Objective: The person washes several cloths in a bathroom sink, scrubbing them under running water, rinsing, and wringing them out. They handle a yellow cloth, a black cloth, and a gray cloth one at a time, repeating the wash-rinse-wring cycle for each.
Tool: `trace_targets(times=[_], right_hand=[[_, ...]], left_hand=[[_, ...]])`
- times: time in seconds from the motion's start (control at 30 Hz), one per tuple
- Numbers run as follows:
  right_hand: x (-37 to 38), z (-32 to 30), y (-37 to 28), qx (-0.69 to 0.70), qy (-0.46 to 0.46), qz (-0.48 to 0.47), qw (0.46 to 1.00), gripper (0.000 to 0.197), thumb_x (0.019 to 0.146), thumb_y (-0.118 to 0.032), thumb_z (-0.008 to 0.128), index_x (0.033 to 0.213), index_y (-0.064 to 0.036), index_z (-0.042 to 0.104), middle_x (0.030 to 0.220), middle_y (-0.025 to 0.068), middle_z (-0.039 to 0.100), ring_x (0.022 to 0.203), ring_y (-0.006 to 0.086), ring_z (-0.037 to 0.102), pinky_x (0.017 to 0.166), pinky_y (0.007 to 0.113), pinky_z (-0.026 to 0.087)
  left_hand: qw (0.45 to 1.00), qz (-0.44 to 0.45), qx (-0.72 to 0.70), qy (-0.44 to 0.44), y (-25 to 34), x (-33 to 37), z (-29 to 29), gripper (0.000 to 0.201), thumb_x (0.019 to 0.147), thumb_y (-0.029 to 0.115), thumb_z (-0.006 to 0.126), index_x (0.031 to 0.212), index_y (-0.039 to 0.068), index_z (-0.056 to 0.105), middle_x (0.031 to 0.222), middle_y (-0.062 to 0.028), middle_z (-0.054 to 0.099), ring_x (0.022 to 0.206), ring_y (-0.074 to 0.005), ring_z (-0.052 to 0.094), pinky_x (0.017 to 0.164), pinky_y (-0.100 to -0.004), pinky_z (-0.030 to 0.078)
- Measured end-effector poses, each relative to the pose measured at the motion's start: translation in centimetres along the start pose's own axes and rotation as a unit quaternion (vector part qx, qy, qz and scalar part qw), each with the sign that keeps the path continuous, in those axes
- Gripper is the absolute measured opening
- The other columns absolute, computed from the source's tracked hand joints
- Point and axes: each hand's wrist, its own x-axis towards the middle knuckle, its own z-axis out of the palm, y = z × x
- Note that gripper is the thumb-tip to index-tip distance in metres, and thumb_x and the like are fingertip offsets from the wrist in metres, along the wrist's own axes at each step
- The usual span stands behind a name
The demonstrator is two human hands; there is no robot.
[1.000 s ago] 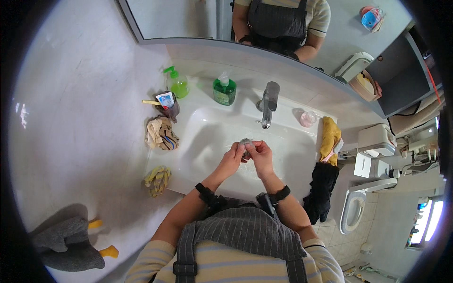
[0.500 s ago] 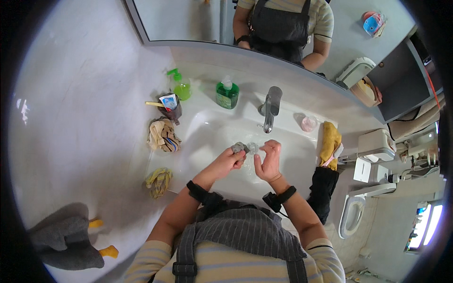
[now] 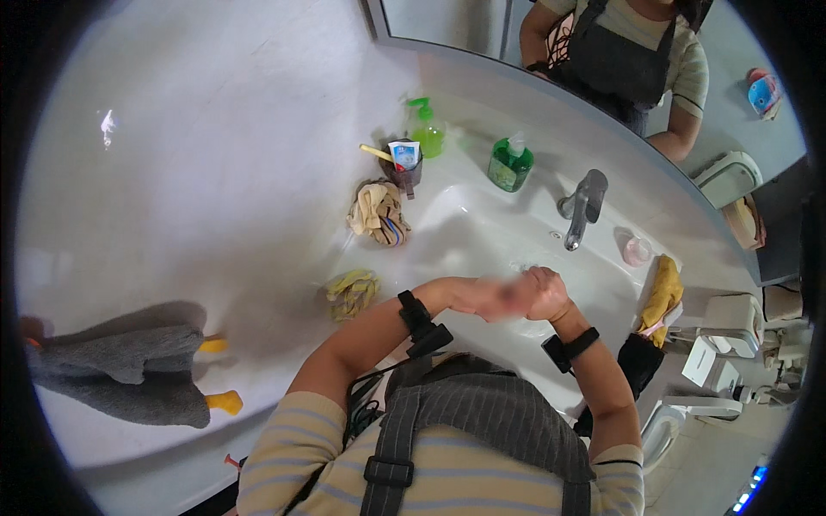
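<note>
Over the white washbasin (image 3: 460,224), both hands are close together, below the chrome tap (image 3: 583,206). My left hand (image 3: 482,297) is stretched toward my right hand, its fingers smeared by a blurred patch. Curled into a closed shape, my right hand (image 3: 547,294) meets it at the basin's middle. What lies between them, if anything, is hidden; the grey wad held earlier does not show. Black bands with small boxes circle both wrists. A little water shows around the drain (image 3: 520,265) behind the hands.
On the basin's left rim stand a green pump bottle (image 3: 427,133), a dark cup (image 3: 404,168) with a tube, a crumpled beige cloth (image 3: 379,212) and a yellow cloth (image 3: 353,294). Green soap (image 3: 511,163), a pink jar (image 3: 637,251) and a yellow cloth (image 3: 661,292) line the back and right.
The view has swung left, so the basin sits farther right in the picture. My hands, apart earlier with a grey wad in the left, have come together; the wad is out of sight.
</note>
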Motion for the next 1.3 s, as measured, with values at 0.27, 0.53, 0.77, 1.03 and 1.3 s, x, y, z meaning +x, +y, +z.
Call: trace_targets(times=[0.27,0.53,0.77,1.03,1.3], right_hand=[[-3.3,5.9,-2.5,0.041,-0.164,0.391,0.905,0.025,0.088,-0.021,0.044,0.076,-0.0025,0.057,0.061,0.0175,0.057,0.053,0.0362,0.057,0.051,0.045,0.048],[-5.2,8.1,-2.2,0.125,-0.244,0.415,0.867,0.024,0.083,-0.013,0.048,0.088,0.0097,0.052,0.073,0.0225,0.061,0.068,0.0378,0.061,0.055,0.044,0.051],[-3.5,3.6,-5.1,0.257,-0.065,0.562,0.784,0.032,0.086,-0.023,0.050,0.103,0.0038,0.048,0.075,0.0235,0.059,0.073,0.0416,0.060,0.067,0.047,0.049],[-1.7,-3.8,-2.0,0.058,0.090,-0.010,0.994,0.044,0.079,-0.036,0.060,0.109,-0.0032,0.057,0.107,0.0169,0.052,0.098,0.0310,0.053,0.082,0.040,0.045],[1.0,-5.1,-0.1,0.067,-0.011,-0.014,0.998,0.016,0.076,-0.021,0.054,0.066,-0.0095,0.053,0.063,0.0065,0.055,0.056,0.0258,0.056,0.049,0.036,0.045]], left_hand=[[0.814,0.007,0.526,0.245,-3.5,2.8,1.4,0.024,0.083,0.004,0.046,0.103,-0.008,0.044,0.097,-0.0278,0.056,0.089,-0.0443,0.055,0.074,-0.0476,0.045],[0.767,0.072,0.557,0.312,-5.8,3.7,2.4,0.025,0.081,0.004,0.043,0.104,-0.006,0.042,0.093,-0.0269,0.057,0.088,-0.0424,0.057,0.075,-0.0483,0.045],[0.814,-0.130,0.509,0.250,-0.1,1.5,5.2,0.022,0.090,0.015,0.040,0.104,-0.001,0.045,0.092,-0.0246,0.058,0.088,-0.0414,0.057,0.078,-0.0475,0.044],[0.997,-0.016,-0.007,-0.078,2.2,-0.7,2.9,0.021,0.097,0.030,0.039,0.092,0.010,0.044,0.063,0.0056,0.031,0.050,-0.0068,0.024,0.045,-0.0227,0.020],[0.993,0.018,0.038,-0.111,4.3,-1.5,3.9,0.026,0.098,0.026,0.037,0.078,0.010,0.039,0.064,0.0053,0.028,0.051,-0.0061,0.021,0.046,-0.0216,0.019]])
